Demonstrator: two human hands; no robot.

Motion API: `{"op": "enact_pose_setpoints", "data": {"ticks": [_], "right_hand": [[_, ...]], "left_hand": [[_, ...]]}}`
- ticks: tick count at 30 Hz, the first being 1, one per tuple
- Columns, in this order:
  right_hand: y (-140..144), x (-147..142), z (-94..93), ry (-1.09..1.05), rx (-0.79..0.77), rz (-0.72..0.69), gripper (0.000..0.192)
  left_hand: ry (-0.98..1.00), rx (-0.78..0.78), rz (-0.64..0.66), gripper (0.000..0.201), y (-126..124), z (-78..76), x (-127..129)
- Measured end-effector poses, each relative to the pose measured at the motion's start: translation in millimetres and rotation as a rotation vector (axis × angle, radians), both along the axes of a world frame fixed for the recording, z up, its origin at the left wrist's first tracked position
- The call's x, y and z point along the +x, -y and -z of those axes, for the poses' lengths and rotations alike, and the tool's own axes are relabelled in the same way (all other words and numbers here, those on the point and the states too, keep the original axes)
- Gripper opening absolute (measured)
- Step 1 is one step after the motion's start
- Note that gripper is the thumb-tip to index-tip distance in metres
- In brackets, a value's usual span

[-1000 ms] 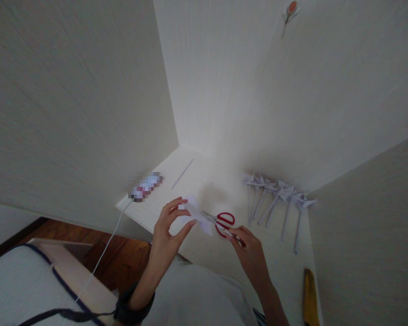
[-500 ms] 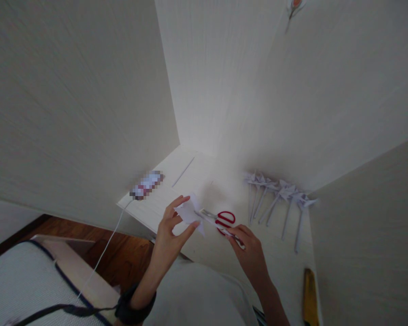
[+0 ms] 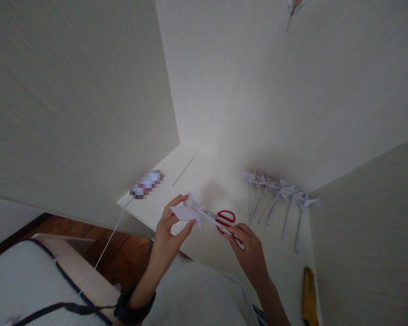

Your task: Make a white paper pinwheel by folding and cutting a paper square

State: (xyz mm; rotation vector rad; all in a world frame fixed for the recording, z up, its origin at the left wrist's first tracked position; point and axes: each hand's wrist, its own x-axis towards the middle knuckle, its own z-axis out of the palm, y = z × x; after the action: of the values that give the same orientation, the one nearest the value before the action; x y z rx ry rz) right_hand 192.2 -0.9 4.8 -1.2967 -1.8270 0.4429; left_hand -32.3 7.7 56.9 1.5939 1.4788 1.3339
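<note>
My left hand (image 3: 169, 228) is closed at the fingertips on a white folded paper pinwheel (image 3: 185, 213), thumb below and fingers above. A thin white paper stick (image 3: 211, 219) runs from the pinwheel's middle down to the right. My right hand (image 3: 247, 249) pinches the stick near its lower end. Whether the stick is fixed to the pinwheel I cannot tell. Just behind the stick, scissors with red handles (image 3: 226, 212) lie on the white desk (image 3: 207, 253), their blades partly hidden by the paper.
Several finished paper pinwheels (image 3: 282, 190) lie in a row at the right. A loose white stick (image 3: 183, 171) and a phone (image 3: 147, 184) with a white cable (image 3: 109, 241) are at the left. A yellow object (image 3: 309, 296) sits at the right edge. Walls enclose the desk.
The pinwheel in my left hand has shifted slightly left and turned, and its blades now show differently. The stick's upper end shows more clearly. My right hand has hardly moved.
</note>
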Motion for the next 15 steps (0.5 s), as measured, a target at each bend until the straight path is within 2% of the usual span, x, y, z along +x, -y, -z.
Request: {"op": "enact_pose_setpoints", "data": {"ticks": [5,9,15], "right_hand": [[0.3,-0.1,-3.3,0.007,-0.012,0.012,0.016],[0.1,-0.5,-4.8,0.014,-0.024,0.024,0.017],[1.3,-1.8,-3.6,0.024,-0.036,0.022,0.017]], "left_hand": [[0.168,-0.08,-0.077,0.025,5.3,-0.2,0.1],[0.355,-0.097,-0.105,0.021,9.1,2.7,0.7],[0.378,-0.043,-0.158,0.026,7.3,1.7,3.1]]}}
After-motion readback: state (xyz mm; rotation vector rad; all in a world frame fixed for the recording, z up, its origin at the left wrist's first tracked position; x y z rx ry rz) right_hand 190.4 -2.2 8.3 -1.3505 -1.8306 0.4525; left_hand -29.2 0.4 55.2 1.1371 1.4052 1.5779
